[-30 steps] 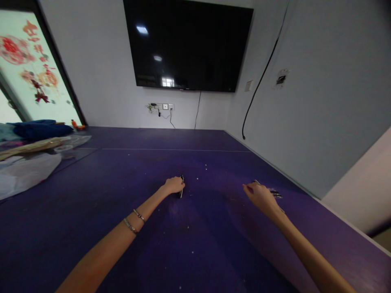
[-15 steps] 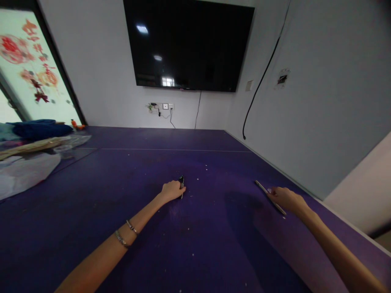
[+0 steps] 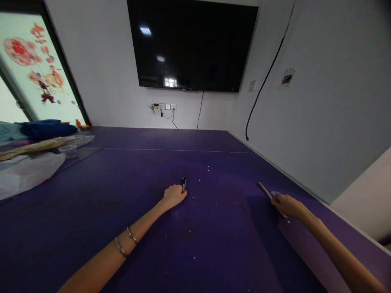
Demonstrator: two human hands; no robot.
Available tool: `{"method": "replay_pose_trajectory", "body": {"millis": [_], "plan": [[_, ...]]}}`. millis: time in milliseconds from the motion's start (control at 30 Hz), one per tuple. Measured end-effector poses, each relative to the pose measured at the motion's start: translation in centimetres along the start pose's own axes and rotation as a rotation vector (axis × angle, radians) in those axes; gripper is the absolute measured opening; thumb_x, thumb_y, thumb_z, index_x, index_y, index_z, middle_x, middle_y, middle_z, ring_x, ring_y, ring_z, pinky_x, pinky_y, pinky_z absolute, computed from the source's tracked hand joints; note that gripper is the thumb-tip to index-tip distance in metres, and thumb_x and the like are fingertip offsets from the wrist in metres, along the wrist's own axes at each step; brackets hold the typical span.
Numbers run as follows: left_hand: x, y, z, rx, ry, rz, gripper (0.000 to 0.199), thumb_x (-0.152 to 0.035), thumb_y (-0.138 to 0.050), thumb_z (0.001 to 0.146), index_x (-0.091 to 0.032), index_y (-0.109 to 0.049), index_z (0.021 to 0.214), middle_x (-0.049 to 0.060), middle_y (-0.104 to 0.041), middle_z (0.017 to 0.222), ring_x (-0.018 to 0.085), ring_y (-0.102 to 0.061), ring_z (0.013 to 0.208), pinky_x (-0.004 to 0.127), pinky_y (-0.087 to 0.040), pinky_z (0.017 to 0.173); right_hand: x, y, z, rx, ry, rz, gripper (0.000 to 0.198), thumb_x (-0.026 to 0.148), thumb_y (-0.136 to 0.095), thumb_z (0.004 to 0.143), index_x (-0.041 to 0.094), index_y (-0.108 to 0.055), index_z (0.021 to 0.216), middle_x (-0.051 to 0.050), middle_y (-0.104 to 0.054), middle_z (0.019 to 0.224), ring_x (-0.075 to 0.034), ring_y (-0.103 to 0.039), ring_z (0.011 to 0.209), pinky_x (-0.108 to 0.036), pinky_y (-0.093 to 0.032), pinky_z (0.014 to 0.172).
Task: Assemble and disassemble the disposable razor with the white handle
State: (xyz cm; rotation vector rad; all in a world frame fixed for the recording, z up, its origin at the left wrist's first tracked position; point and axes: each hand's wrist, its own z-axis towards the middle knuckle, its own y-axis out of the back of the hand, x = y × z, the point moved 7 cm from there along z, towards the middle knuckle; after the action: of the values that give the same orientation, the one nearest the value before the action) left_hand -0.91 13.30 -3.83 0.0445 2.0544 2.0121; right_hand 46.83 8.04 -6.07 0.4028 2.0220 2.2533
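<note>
My left hand is closed around a small dark and silver razor-like tool at mid-table. Its short crosswise head points away from me, and the lower end is hidden in the fingers. Farther right, my right hand grips a long, thin, greyish stick near its middle. The stick lies slanted just over or on the purple tabletop; I cannot tell if it touches. A bit of clear plastic shows beside the right fingers. Two bracelets circle my left forearm.
White specks dot the tabletop. At the left lie a white plastic bag, a brownish packet and folded blue cloth. Beyond is a wall television. A black cable hangs by the right wall.
My left hand has drawn slightly toward me, and more of the razor-like tool shows. The right hand has also shifted a little nearer, still on the stick. The view has turned slightly left.
</note>
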Motion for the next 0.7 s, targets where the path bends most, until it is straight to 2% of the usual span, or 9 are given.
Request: {"method": "replay_pose_trajectory", "body": {"millis": [100,200,333,533,600,700], "plan": [[0.2,-0.1,0.0,-0.002,0.009,-0.011,0.036,-0.04,-0.039,0.084,-0.017,-0.066,0.08,0.011,-0.068,0.086,0.025,-0.065,0.085,0.033,-0.048,0.072,2.2,-0.2,-0.4,0.104,0.104,0.0,0.027,0.034,-0.049,0.079,0.019,-0.056,0.058,-0.006,-0.062,0.059,-0.02,-0.06,0.056,-0.027,-0.033,0.05],[0.3,-0.2,0.1,-0.01,0.018,-0.016,0.037,-0.04,-0.039,0.084,-0.017,-0.067,0.081,0.011,-0.069,0.086,0.025,-0.065,0.083,0.032,-0.048,0.071,5.9,1.3,-1.2,0.008,0.168,0.035,0.029,0.03,-0.049,0.079,0.02,-0.052,0.052,-0.008,-0.06,0.055,-0.019,-0.057,0.055,-0.028,-0.033,0.052],[0.2,-0.2,0.0,-0.027,0.022,-0.014,0.039,-0.042,-0.038,0.084,-0.017,-0.068,0.082,0.011,-0.069,0.087,0.025,-0.065,0.085,0.033,-0.048,0.073,13.2,1.9,-2.5,-0.033,0.23,0.108,0.03,0.028,-0.044,0.082,0.019,-0.055,0.055,-0.007,-0.062,0.057,-0.016,-0.058,0.055,-0.027,-0.034,0.053],[0.2,-0.1,-0.2,-0.027,0.032,-0.005,0.04,-0.044,-0.037,0.085,-0.018,-0.068,0.084,0.011,-0.069,0.089,0.025,-0.065,0.086,0.033,-0.047,0.074,25.6,0.7,-4.9,-0.014,0.346,0.173,0.029,0.031,-0.046,0.083,0.016,-0.065,0.067,-0.008,-0.068,0.068,-0.018,-0.064,0.064,-0.024,-0.038,0.056],[0.1,-0.1,-0.3,-0.027,0.035,-0.003,0.04,-0.044,-0.037,0.085,-0.018,-0.068,0.084,0.011,-0.069,0.089,0.025,-0.064,0.087,0.032,-0.047,0.074,28.9,0.4,-5.6,-0.003,0.387,0.16,0.029,0.031,-0.045,0.083,0.015,-0.067,0.072,-0.009,-0.069,0.073,-0.019,-0.065,0.069,-0.024,-0.041,0.059],[0.0,0.0,-0.4,-0.029,0.027,-0.003,0.039,-0.045,-0.038,0.085,-0.018,-0.068,0.084,0.011,-0.069,0.09,0.026,-0.064,0.088,0.033,-0.047,0.074,32.2,0.0,-6.2,0.01,0.416,0.119,0.031,0.031,-0.043,0.084,0.014,-0.068,0.077,-0.012,-0.07,0.08,-0.021,-0.066,0.076,-0.026,-0.044,0.065]]}}
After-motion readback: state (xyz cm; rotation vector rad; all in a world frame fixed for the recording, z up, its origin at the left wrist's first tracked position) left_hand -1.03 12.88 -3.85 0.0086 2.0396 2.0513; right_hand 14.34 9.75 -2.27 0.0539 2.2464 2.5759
